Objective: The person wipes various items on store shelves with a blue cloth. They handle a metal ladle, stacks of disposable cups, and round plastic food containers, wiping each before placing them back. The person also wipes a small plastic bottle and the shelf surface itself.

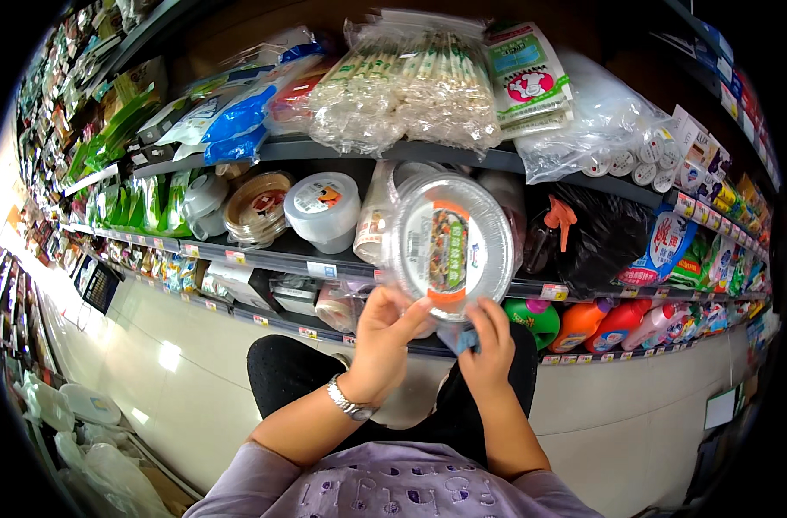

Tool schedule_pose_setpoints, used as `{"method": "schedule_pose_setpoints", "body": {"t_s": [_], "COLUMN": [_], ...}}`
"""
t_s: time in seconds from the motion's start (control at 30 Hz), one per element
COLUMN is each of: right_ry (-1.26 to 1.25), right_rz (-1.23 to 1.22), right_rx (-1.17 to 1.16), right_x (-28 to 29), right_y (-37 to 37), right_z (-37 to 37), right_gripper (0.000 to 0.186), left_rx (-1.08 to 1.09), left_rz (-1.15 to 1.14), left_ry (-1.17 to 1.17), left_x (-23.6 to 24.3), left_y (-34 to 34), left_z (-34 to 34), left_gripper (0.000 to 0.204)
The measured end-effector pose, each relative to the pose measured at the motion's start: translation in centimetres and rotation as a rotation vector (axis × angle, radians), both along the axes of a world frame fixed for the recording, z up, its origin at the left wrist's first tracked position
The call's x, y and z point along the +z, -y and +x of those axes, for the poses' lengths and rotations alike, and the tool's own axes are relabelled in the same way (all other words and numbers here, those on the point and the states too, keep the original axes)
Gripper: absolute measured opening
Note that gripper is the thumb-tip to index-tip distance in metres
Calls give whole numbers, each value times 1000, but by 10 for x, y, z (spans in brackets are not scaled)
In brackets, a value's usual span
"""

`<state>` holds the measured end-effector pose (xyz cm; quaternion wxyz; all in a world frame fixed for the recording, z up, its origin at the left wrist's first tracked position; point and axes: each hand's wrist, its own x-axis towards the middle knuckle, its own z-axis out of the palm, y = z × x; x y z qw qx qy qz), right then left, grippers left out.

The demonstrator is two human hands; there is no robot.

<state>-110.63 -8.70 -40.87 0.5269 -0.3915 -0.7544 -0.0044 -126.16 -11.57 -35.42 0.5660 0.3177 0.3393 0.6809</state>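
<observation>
Our left grip (381, 344) pinched the pack (451, 246) at its lower-left rim, thumb along the near face and the other fingers mostly hidden. Our right grip (487, 345) met the lower-right rim with its fingertips; we could not tell whether it pinched there or merely touched, nor what the bluish scrap (456, 338) beside it was. The pack thus stood just beyond both hands, its round, labelled face turned toward us, in front of the shelf (281, 257).

We judged it light for its breadth: seemingly thin foil, likely to dent under a hard squeeze, with a shiny wrap that might slip. The ridged rim looked stiffest, so a soft hold at opposite sides seemed best.

Left of the pack sat the tub (323, 211); above it lay the skewers (406, 82); to its right was the black bag (596, 233).
</observation>
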Motion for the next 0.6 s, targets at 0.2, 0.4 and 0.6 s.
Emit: {"method": "schedule_pose_setpoints", "body": {"t_s": [0.2,0.4,0.6], "right_ry": [-199,-183,-83], "right_rz": [-11,-3,-120], "right_rx": [-24,-72,53], "right_x": [16,28,41], "right_y": [-48,-111,-135], "right_z": [-3,-13,-32], "right_gripper": [32,30,35], "left_rx": [-5,72,168], "left_rz": [118,105,4], "left_ry": [-111,-171,-150], "left_x": [2,-28,-42], "left_y": [-14,-4,12], "left_z": [4,-31,-68], "left_gripper": [26,31,25]}}
